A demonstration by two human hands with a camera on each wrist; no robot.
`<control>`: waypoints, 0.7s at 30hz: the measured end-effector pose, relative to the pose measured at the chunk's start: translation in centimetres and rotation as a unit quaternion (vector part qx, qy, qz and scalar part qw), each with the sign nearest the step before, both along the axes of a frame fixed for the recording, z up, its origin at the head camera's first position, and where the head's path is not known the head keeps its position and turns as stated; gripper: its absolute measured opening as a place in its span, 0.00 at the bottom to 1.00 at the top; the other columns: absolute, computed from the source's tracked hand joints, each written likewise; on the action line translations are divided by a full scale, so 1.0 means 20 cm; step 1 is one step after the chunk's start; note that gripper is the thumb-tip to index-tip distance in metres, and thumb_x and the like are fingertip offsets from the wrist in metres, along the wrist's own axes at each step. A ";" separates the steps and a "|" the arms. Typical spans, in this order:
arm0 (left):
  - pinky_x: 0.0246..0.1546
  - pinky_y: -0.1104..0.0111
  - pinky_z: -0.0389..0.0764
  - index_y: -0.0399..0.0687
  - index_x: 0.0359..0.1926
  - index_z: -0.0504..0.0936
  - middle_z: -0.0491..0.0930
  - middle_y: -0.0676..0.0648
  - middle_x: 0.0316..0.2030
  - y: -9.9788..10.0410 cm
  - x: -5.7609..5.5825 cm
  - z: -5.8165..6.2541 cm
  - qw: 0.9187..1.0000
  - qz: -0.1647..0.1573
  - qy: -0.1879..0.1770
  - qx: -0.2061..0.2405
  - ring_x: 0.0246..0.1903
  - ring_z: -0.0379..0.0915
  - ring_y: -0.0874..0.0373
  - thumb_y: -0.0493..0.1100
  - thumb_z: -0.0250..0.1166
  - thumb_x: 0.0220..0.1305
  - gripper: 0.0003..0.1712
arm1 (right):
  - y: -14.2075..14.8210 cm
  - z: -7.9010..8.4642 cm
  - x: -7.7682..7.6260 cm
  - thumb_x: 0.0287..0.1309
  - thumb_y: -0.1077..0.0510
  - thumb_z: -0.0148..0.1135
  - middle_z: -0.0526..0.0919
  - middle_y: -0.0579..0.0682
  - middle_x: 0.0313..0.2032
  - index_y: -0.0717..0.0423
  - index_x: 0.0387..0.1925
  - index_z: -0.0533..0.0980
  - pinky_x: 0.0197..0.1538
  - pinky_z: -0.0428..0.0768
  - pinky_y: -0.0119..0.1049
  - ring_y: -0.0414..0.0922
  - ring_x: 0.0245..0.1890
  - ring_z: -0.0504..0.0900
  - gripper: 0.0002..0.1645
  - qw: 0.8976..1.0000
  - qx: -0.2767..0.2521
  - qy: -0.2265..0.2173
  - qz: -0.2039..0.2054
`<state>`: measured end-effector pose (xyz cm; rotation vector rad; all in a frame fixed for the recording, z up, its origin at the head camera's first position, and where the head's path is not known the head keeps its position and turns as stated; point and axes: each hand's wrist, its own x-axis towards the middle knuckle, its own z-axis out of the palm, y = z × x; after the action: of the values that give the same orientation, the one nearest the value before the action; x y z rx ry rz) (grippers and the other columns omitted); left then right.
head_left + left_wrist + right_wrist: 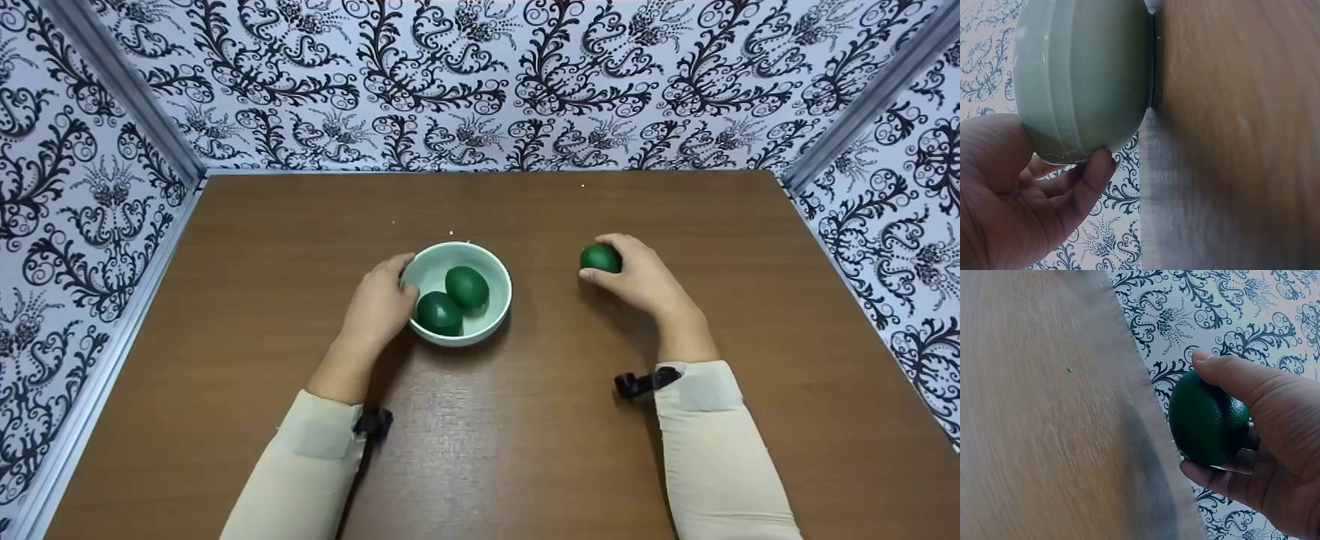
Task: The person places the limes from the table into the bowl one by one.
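Observation:
A pale green bowl [491, 324] stands on the table, with two dark green, egg-shaped fruits inside: one lighter fruit [466, 287] and one darker fruit [439, 313]. At the bowl's left rim, my left hand [381, 304] grips it, thumb over the edge and fingers along the outer wall. The left wrist view shows the fingertips [1100, 163] against the glazed side of the bowl [1095, 73]. To the right, my right hand [637, 277] holds another green fruit [601, 258] between thumb and fingers. That fruit [1199, 419] looks raised off the tabletop, its skin glossy and finely pebbled.
Brown wooden table [480, 450] spreads under both arms. Patterned black-and-white walls [480, 82] enclose its back and sides. A tiny green scrap [1070, 369] lies on the wood in the right wrist view. Dark wrist cameras [637, 384] stick out from the sleeves.

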<state>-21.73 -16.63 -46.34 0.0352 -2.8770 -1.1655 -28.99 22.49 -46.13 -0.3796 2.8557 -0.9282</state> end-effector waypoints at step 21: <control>0.69 0.48 0.73 0.40 0.71 0.74 0.76 0.35 0.67 0.00 0.00 0.00 1.000 0.001 -0.008 -0.005 0.67 0.74 0.40 0.35 0.58 0.65 0.32 | -0.05 0.03 0.03 0.63 0.41 0.70 0.71 0.60 0.72 0.57 0.72 0.68 0.69 0.71 0.60 0.60 0.70 0.70 0.43 1.000 -0.009 0.005 0.007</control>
<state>-21.83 -16.60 -46.35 0.0481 -2.8949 -1.1563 -28.36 21.42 -45.44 -0.4060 2.8520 -0.9520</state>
